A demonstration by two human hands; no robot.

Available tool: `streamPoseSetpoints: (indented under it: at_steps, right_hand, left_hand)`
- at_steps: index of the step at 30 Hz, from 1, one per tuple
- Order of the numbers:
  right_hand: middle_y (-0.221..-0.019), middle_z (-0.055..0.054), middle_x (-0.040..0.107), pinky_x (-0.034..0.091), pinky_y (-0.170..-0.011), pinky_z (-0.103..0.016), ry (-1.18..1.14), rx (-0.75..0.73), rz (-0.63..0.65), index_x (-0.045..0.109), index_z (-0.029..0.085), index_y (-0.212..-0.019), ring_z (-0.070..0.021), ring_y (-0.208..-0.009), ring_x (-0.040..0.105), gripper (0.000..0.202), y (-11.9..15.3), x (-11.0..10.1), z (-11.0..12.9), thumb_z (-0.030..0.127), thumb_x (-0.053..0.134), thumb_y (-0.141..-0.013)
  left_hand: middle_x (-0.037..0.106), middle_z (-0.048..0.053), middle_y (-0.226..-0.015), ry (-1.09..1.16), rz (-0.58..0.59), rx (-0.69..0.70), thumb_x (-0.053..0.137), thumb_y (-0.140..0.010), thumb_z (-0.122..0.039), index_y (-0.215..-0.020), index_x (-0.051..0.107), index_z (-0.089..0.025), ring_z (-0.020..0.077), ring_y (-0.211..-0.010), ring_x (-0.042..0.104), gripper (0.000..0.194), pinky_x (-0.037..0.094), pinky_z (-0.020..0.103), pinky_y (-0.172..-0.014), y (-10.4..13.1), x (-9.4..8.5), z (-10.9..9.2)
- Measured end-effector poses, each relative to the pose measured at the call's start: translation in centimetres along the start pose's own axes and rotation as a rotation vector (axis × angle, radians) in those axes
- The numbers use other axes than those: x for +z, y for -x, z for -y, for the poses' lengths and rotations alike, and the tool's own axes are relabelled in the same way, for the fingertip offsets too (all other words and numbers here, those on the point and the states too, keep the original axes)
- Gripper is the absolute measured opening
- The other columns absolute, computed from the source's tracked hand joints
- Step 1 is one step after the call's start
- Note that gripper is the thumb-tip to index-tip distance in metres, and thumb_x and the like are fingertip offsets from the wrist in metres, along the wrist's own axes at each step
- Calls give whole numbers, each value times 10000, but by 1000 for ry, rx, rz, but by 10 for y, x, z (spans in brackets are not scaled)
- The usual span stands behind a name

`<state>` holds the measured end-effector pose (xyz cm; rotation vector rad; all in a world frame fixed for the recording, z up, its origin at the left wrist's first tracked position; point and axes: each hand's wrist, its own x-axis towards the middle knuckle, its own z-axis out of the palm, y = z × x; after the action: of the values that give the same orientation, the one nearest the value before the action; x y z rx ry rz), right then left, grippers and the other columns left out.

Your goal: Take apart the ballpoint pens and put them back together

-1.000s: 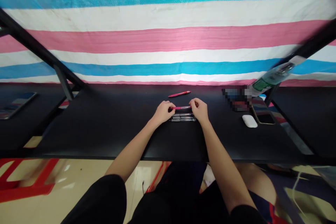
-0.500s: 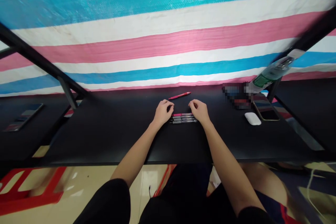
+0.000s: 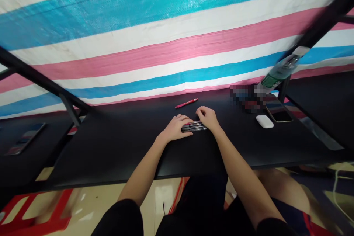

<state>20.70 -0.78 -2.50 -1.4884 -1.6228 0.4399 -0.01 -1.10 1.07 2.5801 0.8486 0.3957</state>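
Observation:
A row of several clear-barrelled pens (image 3: 197, 126) with dark grips lies side by side on the black table, one of them with pink on it. My left hand (image 3: 175, 128) is closed around the left end of this row, fingers along the far side and thumb along the near side. At the right end, my right hand (image 3: 208, 118) rests with its fingers curled in and nothing visible in them; its edge covers the pen ends. Beyond both hands lies a single red pen (image 3: 186, 103), slanted and touched by neither.
On the right of the black table (image 3: 116, 147) are a white earbud case (image 3: 264, 121), a phone (image 3: 279, 113), a blurred-out patch and a tilted plastic bottle (image 3: 279, 72). Another phone-like slab (image 3: 26, 139) lies on the left table. A striped sheet (image 3: 166, 51) hangs behind.
My left hand has opened from a pinch, moved onto the row of pens and closed around its left end. My right hand stays curled by the right end. The view has tilted slightly.

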Motion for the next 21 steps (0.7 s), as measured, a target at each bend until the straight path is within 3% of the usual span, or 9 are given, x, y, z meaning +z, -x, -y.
streamPoseSetpoints:
  at_steps: [3,13,21]
  right_hand:
    - [-622,-6,576,354,-611,-284,1,-7,-3,595,204,-658,-150,-578,497,245,0,0,0,241,475,-869]
    - [-839,-70,692,444,-802,-367,55,-59,-117,655,210,-738,-232,-815,564,206,-2,3,-5,206,488,-859]
    - [-1079,-99,689,446,-925,-455,85,-122,-40,713,221,-922,-286,-1040,585,172,1,7,-8,291,603,-809]
  left_hand:
    - [624,70,-1219,-47,3,-16,637,-865,-328,-1210,643,-229,237,-1111,539,359,410,377,-974,-1,2,1]
    - [628,78,-1264,-174,-267,-258,639,-872,-292,-1215,643,-230,265,-1203,509,348,399,421,-998,-9,13,21]
    - [610,80,-1217,-119,-327,-291,615,-825,-150,-1115,643,-213,255,-1170,516,298,433,409,-1009,0,7,20]
